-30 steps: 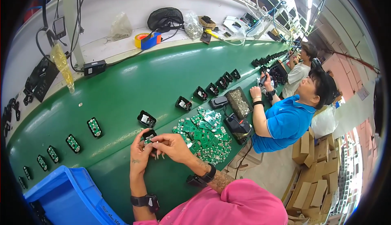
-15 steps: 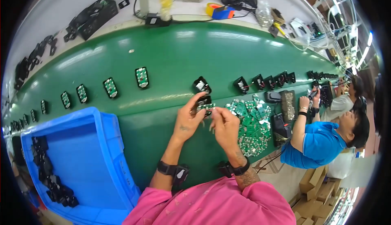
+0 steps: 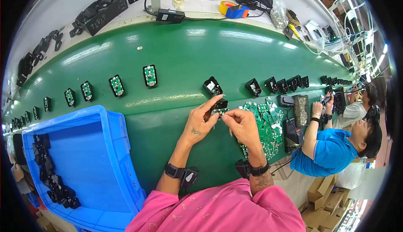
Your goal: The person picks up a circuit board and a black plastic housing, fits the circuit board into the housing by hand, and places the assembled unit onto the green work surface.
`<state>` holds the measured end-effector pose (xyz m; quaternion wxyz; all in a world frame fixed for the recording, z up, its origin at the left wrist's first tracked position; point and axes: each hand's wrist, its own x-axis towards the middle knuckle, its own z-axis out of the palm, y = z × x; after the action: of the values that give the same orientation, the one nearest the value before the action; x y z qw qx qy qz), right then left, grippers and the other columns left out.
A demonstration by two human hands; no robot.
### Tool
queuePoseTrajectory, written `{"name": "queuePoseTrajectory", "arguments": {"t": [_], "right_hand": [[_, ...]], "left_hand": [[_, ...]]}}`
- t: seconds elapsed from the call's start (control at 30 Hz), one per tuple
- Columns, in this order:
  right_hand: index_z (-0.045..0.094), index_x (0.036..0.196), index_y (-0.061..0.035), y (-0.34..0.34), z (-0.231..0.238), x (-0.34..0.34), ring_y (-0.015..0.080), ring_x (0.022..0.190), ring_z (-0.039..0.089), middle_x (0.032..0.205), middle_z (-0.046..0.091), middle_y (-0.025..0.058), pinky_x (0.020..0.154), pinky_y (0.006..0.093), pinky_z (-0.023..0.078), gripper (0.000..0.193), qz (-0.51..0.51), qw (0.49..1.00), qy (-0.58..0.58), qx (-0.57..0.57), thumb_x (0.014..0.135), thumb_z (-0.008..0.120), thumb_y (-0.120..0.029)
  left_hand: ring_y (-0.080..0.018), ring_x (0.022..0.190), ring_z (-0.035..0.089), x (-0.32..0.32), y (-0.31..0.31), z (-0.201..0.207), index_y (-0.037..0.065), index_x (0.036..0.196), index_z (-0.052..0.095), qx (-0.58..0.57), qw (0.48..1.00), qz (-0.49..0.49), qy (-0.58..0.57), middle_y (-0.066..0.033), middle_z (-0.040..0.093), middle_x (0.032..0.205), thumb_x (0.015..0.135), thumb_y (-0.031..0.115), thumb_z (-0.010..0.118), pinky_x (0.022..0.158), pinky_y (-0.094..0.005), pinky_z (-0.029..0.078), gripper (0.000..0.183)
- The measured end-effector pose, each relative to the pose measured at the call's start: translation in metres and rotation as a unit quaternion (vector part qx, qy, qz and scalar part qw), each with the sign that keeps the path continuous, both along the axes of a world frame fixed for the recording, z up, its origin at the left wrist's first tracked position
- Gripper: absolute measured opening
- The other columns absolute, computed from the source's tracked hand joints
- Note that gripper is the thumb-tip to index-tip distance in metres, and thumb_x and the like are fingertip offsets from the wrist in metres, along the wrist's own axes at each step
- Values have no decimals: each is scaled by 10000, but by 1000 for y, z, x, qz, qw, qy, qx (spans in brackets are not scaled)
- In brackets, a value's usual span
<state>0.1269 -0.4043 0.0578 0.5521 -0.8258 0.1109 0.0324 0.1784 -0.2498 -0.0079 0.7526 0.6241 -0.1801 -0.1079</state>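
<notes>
My left hand (image 3: 196,123) is closed around a black plastic housing (image 3: 221,104) and a small green circuit board (image 3: 219,111) at its near edge. With thumb and finger pinched, my right hand (image 3: 244,126) grips the board's right end. Part of the housing is hidden behind my left fingers. Just beyond stands an open black housing (image 3: 213,87) with a white part inside, on the green work surface (image 3: 176,56). A heap of green circuit boards (image 3: 268,123) lies to the right of my right hand.
A blue bin (image 3: 84,148) holding black parts stands at the left. Board-filled housings (image 3: 116,85) line up leftward; open black housings (image 3: 253,87) with wires line up rightward. A blue-shirted person (image 3: 336,148) works at right. Tape (image 3: 233,9) lies on the back ledge.
The view has shifted slightly. My right fingers have curled in more tightly at the board's end, while my left hand keeps its hold.
</notes>
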Motion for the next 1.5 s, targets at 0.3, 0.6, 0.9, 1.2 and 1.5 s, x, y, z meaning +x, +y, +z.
{"name": "queuePoseTrajectory", "arguments": {"t": [0.3,0.6,0.9,1.2,1.5], "right_hand": [[680,861,34,0,13,6,167,571,594,687,650,120,535,305,453,152,60,985,-34,-157,854,659,-117],[679,868,39,-8,13,7,217,574,593,699,632,162,542,347,452,178,100,980,-6,-174,853,643,-134],[691,877,47,-14,11,12,186,552,581,639,627,157,541,350,453,218,112,980,66,-148,852,648,-165],[682,794,40,-15,2,11,236,533,585,613,604,171,536,364,451,195,77,982,50,-168,808,663,-154],[682,827,41,-18,-12,4,224,581,631,687,659,164,554,354,481,206,29,983,-53,-172,845,662,-164]], "left_hand": [[-73,798,586,1,2,9,113,1377,544,39,999,-21,-28,-65,675,1030,816,-18,600,699,-241,499,579],[-65,737,553,1,2,8,110,1371,550,61,997,-42,-3,-65,670,990,813,-5,606,640,-231,474,573],[-109,679,543,2,4,8,134,1368,545,66,994,-65,-50,-97,652,981,805,-27,598,621,-269,478,587],[-142,655,574,1,-5,11,105,1342,565,106,991,-59,-62,-127,653,937,812,-31,592,610,-279,487,548],[-105,719,617,-4,-16,2,93,1380,521,47,999,-20,3,-113,677,1011,865,-22,563,621,-261,516,530]]}}
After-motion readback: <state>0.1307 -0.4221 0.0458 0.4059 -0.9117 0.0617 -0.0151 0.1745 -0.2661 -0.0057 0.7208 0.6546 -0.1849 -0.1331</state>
